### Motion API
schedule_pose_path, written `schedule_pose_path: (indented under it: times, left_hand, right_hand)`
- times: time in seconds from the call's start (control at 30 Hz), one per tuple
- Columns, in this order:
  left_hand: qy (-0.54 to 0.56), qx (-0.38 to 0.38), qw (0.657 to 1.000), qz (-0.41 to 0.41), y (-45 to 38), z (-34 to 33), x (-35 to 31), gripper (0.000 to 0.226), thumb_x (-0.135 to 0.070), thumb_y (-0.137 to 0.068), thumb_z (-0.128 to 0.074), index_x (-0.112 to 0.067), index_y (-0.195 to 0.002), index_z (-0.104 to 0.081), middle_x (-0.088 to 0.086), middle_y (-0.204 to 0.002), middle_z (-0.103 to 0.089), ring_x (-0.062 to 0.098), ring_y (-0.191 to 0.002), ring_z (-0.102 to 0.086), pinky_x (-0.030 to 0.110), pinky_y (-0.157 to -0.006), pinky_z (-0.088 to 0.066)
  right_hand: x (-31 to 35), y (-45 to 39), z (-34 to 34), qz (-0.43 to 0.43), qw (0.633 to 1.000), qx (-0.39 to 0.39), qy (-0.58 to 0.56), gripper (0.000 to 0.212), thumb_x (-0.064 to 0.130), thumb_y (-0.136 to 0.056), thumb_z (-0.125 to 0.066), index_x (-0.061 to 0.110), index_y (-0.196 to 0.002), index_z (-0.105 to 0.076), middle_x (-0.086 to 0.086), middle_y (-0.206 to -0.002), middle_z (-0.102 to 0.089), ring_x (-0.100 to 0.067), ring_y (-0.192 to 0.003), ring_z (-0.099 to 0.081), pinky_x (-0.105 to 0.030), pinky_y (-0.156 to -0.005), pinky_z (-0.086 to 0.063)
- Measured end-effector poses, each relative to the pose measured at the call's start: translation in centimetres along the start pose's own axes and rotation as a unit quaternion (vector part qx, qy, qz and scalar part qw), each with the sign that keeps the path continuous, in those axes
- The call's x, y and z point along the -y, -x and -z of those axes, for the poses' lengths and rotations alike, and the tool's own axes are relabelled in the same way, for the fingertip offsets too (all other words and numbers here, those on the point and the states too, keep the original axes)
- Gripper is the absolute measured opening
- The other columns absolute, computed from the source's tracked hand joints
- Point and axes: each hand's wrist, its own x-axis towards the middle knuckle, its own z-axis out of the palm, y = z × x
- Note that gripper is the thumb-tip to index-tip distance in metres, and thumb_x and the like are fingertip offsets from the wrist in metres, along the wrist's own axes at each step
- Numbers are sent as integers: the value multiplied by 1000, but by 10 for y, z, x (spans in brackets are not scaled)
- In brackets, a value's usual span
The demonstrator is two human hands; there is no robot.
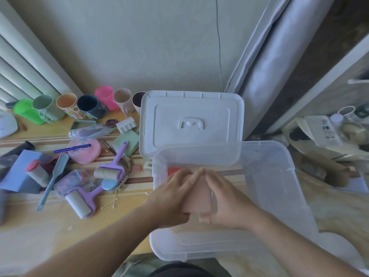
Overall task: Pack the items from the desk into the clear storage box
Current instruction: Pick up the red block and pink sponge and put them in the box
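Hands: left hand (pixel 173 196) and right hand (pixel 227 204) both grip pink block (pixel 197 202) inside clear storage box (pixel 279 176); no legible writing.

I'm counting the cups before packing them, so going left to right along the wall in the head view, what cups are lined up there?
Grey-green cup → orange cup → dark navy mug → bright pink cup → beige cup → dark-interior cup, partly behind the white lid.

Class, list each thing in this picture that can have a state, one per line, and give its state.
clear storage box: open, lid off
white lid: off, standing behind the box
pink block: held over the box
left hand: gripping the block
right hand: gripping the block
cups: lying on their sides on the desk
blue pen: capped, lying on a pink dish
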Motion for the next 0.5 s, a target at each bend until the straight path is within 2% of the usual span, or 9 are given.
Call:
schedule_pose_path:
  times: [0.1,0.17,0.23,0.33,0.4,0.5]
  left_hand:
    - [38,47,998,4,-2,-17,-12,125,-31,-73,-72,-42,-159,18,6,-154,-25,30,-139,-39,38,-104,-49]
    - [11,80,997,9,-2,-16,-10,123,-38,-77,-75,-43,-159,17,5,-162,-15,29,-146,-28,38,-108,-46]
    - [-38,64,997,-6,-2,-8,-3,110,-46,-79,-73,-40,-162,0,5,-164,-17,27,-149,-23,41,-111,-44]
    - [-94,-55,994,-8,-3,6,15,76,-38,-79,-69,-30,-151,-44,6,-150,-44,30,-142,-38,47,-108,-47]
    - [-115,-89,988,50,0,7,28,67,-29,-77,-71,-26,-142,-54,8,-144,-49,34,-141,-39,50,-109,-46]
    - [-135,-94,981,101,7,-5,41,67,-20,-75,-72,-24,-140,-56,11,-143,-50,38,-147,-33,55,-117,-34]
  right_hand:
    - [-7,2,-22,-22,1000,4,21,104,57,-67,-79,36,-154,-28,19,-149,-30,-14,-133,-49,-35,-99,-53]
    - [-14,2,-32,-44,998,34,25,100,55,-69,-78,39,-153,-27,18,-146,-31,-15,-126,-52,-35,-94,-55]
    - [-21,-2,-40,-50,992,89,77,108,47,-69,-80,36,-157,-18,13,-150,-28,-21,-126,-50,-39,-93,-55]
    - [-29,-12,-57,-43,970,177,161,109,22,-72,-85,30,-156,-16,5,-150,-25,-30,-119,-53,-43,-86,-54]
    - [-37,-20,-66,-28,959,212,186,107,14,-71,-87,32,-150,-18,1,-148,-25,-33,-108,-58,-42,-77,-54]
    - [-50,-29,-74,-37,955,236,175,109,20,-69,-89,34,-149,-17,1,-150,-23,-33,-107,-60,-44,-79,-56]
